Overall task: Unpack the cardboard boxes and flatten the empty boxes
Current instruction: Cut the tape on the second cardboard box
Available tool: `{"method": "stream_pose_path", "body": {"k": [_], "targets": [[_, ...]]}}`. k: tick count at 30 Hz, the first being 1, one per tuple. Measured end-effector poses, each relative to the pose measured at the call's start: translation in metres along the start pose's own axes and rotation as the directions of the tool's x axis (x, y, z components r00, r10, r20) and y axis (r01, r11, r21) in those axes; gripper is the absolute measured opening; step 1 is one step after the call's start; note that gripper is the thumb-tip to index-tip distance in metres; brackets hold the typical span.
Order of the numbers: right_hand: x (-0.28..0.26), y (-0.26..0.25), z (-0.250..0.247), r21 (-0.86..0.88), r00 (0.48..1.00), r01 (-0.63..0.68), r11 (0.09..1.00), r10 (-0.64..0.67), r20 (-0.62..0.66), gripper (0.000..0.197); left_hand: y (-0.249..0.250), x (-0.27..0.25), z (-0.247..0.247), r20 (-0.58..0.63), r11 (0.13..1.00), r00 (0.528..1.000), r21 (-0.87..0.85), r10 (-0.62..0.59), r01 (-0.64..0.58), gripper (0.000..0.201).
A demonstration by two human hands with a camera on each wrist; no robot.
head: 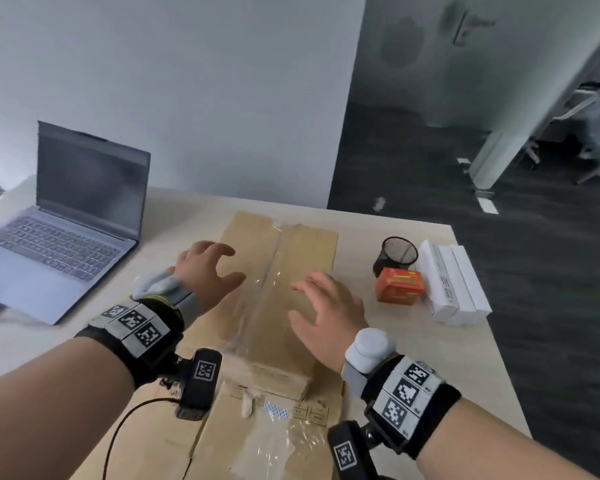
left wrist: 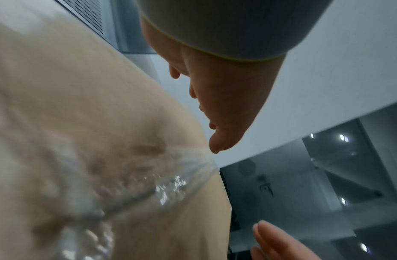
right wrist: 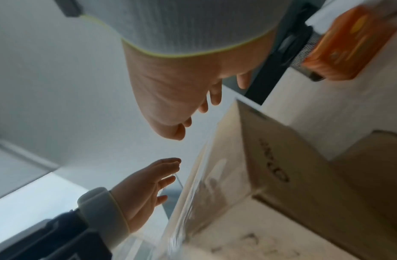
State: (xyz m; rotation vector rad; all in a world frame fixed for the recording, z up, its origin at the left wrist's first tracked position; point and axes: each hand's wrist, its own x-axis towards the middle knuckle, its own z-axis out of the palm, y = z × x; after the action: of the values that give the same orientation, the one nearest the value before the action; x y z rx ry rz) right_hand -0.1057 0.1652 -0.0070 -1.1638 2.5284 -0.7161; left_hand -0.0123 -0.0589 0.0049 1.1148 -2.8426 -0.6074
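A long brown cardboard box lay on the pale table, running from 6 o'clock up toward 12 o'clock. Clear tape ran down its middle and looked shiny and crinkly. Under its near end lay a flat piece of cardboard with more clear tape on it.

The left hand was above the left side of the box, at about 10 o'clock from the box's middle. Its fingers were spread wide and a little bent, and they held nothing. I could not tell if the fingertips touched the box. In the left wrist view the left hand's fingers pointed down at the taped top, with a small gap under them.

The right hand was above the right side of the box, at about 3 o'clock from the box's middle. Its fingers were spread too, and they held nothing. In the right wrist view the right hand hung apart from the box's top edge.

A gray laptop sat open at 10 o'clock. At 2 o'clock stood a black mesh cup, with a small orange box just in front of it. Long white boxes lay beside those, near the table's right edge
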Motion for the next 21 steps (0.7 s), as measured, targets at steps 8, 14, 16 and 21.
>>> {"method": "stream_pose_path", "body": {"k": [8,14,16,21], "targets": [[0.027,-0.105,0.062,-0.277,0.950,0.025,0.960,0.064,0.307,0.067,-0.200,-0.020,0.004,0.000,0.934,0.936,-0.071,-0.352,0.351,0.037],[0.049,-0.135,0.111,-0.510,0.926,0.021,0.860,0.176,0.335,0.106,-0.325,-0.081,0.017,0.084,0.804,0.800,0.084,-0.594,0.588,0.065],[0.048,-0.132,0.112,-0.528,0.937,-0.005,0.849,0.188,0.294,0.107,-0.343,-0.093,0.017,0.046,0.773,0.778,0.162,-0.627,0.613,0.070],[0.047,-0.138,0.122,-0.539,0.960,-0.029,0.842,0.174,0.220,0.095,-0.384,-0.111,0.011,0.046,0.705,0.710,0.180,-0.703,0.686,0.062]]}}
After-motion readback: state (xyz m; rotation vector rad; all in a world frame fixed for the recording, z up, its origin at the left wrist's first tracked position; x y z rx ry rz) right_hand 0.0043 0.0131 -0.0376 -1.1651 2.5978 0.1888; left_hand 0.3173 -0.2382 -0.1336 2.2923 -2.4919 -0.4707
